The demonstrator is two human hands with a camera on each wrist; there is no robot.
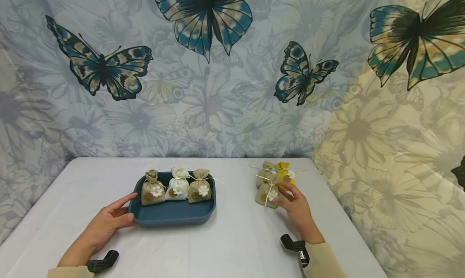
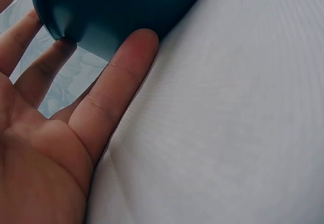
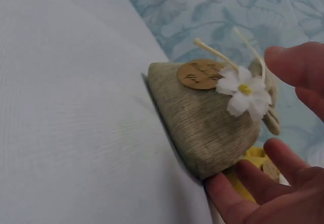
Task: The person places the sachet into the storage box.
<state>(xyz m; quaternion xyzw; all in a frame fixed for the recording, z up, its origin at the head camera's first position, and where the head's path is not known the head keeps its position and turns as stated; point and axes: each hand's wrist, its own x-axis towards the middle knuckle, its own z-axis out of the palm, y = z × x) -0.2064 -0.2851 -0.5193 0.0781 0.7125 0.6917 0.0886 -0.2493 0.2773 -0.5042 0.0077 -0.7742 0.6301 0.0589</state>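
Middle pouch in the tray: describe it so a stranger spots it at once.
On the white table, find the blue tray. In its row of three, the middle pouch is white, while the left pouch and right pouch are tan.

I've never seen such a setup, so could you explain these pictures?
No machine here: just a person's bare left hand and right hand. The wide picture comes from a head-worn camera, the close ones from a camera on each wrist. On the white-covered table stands a blue tray with two beige drawstring pouches and a white pouch between them. To its right sit a yellow pouch, a rear beige pouch and a front beige pouch. The left hand touches the tray's left end; the right reaches around the front beige pouch without clearly gripping it.
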